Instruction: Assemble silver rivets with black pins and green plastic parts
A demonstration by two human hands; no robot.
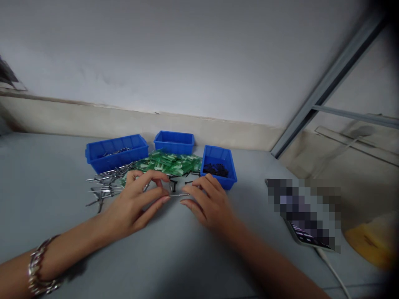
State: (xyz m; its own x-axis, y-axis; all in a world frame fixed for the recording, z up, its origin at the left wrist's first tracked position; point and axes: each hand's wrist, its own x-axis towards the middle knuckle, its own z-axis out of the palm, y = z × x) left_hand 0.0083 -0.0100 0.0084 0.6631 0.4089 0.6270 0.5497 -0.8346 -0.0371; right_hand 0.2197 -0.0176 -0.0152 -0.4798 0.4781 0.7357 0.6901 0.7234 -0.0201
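Note:
A thin metal rod [179,194] lies level between my two hands, low over the tabletop. My left hand [141,199] pinches its left end between thumb and index finger, the other fingers curled above. At the rod's right end, my right hand [208,199] has thumb and fingertips closed about the tip. Small black screw-like pieces [173,183] lie just behind the fingertips. A loose heap of similar metal rods [107,189] spreads beyond my left hand. Green plastic packets [170,162] are piled behind both hands, partly hidden by my left fingers.
Along the back stand a blue bin [116,155] with metal rods, another blue bin [173,143], and a third blue bin [220,166] holding black pieces. On the right a phone [307,236] leans, its white cable [332,270] trailing forward. A yellow object [370,241] sits beside it.

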